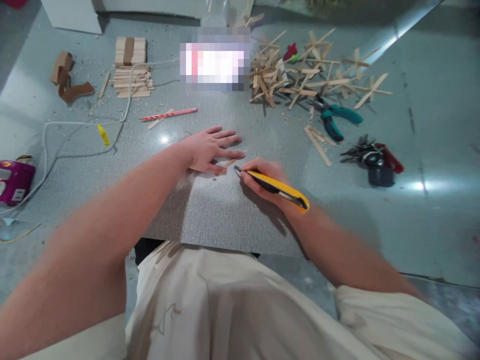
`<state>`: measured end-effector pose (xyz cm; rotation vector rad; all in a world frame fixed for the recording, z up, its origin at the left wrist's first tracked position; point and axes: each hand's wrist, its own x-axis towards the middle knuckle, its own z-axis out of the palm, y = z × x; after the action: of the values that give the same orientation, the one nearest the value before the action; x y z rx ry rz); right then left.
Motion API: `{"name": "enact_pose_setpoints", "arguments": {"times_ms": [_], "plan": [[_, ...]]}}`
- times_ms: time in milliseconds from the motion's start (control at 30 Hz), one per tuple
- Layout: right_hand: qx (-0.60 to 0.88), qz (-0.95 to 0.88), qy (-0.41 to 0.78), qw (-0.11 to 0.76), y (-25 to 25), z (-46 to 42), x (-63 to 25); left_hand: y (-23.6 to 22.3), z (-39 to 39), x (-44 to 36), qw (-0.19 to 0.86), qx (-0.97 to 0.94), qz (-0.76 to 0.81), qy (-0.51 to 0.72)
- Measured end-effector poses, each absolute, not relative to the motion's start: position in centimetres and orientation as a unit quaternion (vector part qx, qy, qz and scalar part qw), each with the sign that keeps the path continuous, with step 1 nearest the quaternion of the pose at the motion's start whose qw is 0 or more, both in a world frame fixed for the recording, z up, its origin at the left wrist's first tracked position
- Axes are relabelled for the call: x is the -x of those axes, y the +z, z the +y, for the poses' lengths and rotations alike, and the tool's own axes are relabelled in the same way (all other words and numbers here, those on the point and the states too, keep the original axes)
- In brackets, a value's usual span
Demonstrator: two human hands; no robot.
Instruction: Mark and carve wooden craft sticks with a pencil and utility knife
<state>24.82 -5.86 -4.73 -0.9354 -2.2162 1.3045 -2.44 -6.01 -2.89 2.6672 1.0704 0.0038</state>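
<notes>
My left hand [213,149] lies flat on the table with its fingers spread. Between its thumb and index finger shows a short thin wooden stick [229,163], partly hidden under the hand. In my right hand [268,177] is a yellow and black utility knife [279,189], gripped like a pen. Its tip points left at the stick, a small gap away from the left thumb. Whether the blade touches the stick I cannot tell. Small crumbs lie on the table just below the left thumb.
A red-striped pencil [168,115], stacked craft sticks [133,81] and torn brown cardboard [69,80] are at the left, with a white cable [86,123]. At the right lie a heap of crossed sticks [268,82], teal-handled pliers [332,120] and a bunch of keys [369,152]. A blurred bright screen [215,62] stands behind.
</notes>
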Motion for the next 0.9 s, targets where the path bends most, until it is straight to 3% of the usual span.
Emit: {"name": "enact_pose_setpoints", "arguments": {"times_ms": [267, 567, 900], "plan": [[0.330, -0.797, 0.358, 0.357, -4.6, -5.3, -25.3, -3.1, -6.5, 2.8, 0.086, -0.930, 0.350, 0.069], [0.343, -0.778, 0.337, 0.404, -4.2, -4.5, -25.3, -2.9, -9.2, 3.4, -0.026, -0.904, 0.408, 0.123], [0.421, -0.749, 0.336, 0.385, -3.0, -4.8, -25.0, -2.6, -12.5, -0.1, 0.001, -0.837, 0.541, 0.083]]}}
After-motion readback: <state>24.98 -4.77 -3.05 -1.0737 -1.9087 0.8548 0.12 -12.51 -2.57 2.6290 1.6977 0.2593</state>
